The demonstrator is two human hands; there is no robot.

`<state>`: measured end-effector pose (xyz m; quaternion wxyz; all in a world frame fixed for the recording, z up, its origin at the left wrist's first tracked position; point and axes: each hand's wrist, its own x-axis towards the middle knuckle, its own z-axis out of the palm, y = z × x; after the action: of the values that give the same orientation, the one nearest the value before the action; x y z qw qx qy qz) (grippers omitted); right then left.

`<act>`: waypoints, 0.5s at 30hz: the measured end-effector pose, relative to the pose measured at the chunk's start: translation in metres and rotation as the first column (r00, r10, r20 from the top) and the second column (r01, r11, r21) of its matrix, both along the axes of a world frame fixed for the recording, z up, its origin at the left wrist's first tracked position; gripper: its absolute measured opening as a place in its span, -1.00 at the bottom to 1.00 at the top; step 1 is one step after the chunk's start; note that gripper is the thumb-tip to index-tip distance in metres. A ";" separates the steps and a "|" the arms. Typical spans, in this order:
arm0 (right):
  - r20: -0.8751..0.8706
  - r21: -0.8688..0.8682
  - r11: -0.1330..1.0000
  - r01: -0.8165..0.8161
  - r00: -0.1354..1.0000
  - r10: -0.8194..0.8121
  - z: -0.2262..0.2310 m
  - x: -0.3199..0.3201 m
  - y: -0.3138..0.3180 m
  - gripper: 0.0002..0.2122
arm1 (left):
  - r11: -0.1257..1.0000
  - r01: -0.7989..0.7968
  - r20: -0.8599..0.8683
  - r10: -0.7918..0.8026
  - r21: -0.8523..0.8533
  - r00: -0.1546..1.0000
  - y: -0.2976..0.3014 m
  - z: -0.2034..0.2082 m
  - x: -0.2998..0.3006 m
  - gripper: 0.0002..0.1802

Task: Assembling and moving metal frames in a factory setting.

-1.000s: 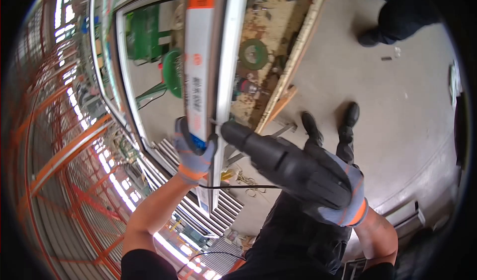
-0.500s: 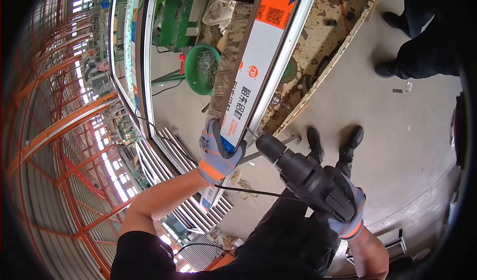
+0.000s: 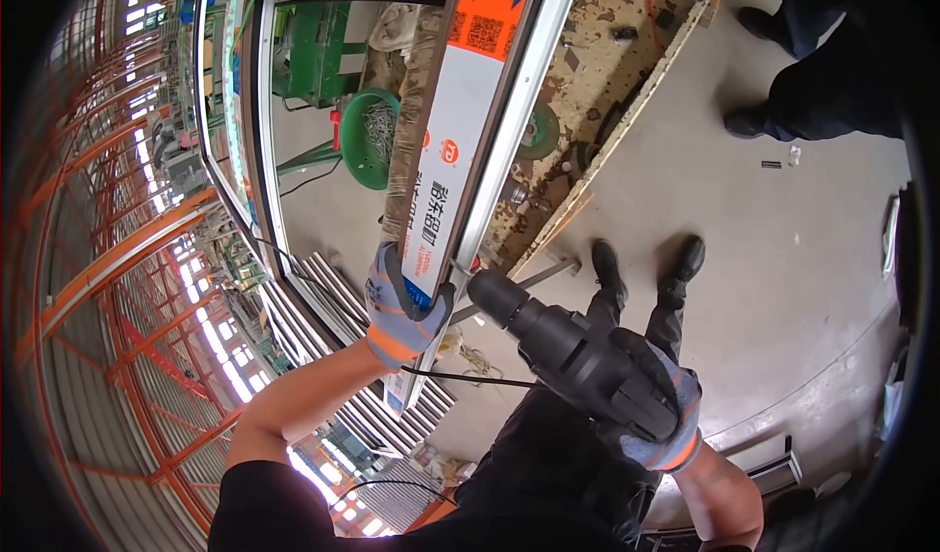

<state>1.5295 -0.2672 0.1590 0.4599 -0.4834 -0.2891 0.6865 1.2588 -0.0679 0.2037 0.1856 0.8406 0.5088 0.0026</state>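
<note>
A metal window frame (image 3: pixel 527 82) stands before me, its wide bar covered by white, orange and blue protective film (image 3: pixel 460 106). My left hand (image 3: pixel 406 307), in a grey and orange glove, is wrapped round the lower part of that bar, thumb on the near side. In my right hand (image 3: pixel 676 415), gloved alike, is a black power drill (image 3: pixel 587 356) pointing up and left. Its thin bit meets the frame's outer side edge, close to my left thumb; whether the tip has gone in, I cannot tell. A black cable (image 3: pixel 470 380) passes below my left hand toward the drill.
Through the frame a green bowl (image 3: pixel 364 170) of screws or nails shows, with a green machine (image 3: pixel 323 57) behind. A worn worktable (image 3: pixel 578 92) with debris lies right of the frame. Another person's dark-clothed legs (image 3: pixel 822 82) are at upper right. Metal profiles (image 3: pixel 328 302) lie at left.
The whole view has shifted, so the frame, drill and both hands appear farther left. Both hands keep their grips, and the bit stays at the frame's side edge.
</note>
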 end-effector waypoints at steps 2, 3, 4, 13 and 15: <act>0.268 0.162 0.985 -0.053 0.963 0.008 -0.003 0.003 0.006 -0.27 | 0.999 0.022 -0.021 -0.022 -0.028 1.000 0.001 0.001 -0.001 -0.55; 0.268 0.161 0.986 -0.052 0.964 0.007 -0.003 0.002 0.004 -0.27 | 0.998 0.011 -0.066 -0.015 -0.058 0.998 -0.001 0.000 -0.008 -0.44; 0.200 0.144 0.989 -0.011 0.980 -0.019 -0.003 -0.001 0.000 -0.33 | 0.996 0.000 -0.110 -0.010 -0.087 0.994 -0.003 -0.001 -0.011 -0.33; 0.100 0.052 0.998 0.048 0.994 -0.053 -0.003 -0.005 -0.002 -0.43 | 0.999 0.025 -0.114 -0.027 -0.023 0.993 -0.006 -0.005 -0.020 -0.23; 0.082 0.052 0.994 0.093 0.992 -0.097 -0.004 -0.005 -0.002 -0.41 | 0.999 0.032 -0.120 -0.037 -0.039 0.992 -0.004 -0.006 -0.024 -0.21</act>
<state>1.5249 -0.2697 0.1555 0.4910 -0.5139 -0.3015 0.6356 1.2350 -0.0724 0.1980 0.1699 0.8444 0.5044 -0.0609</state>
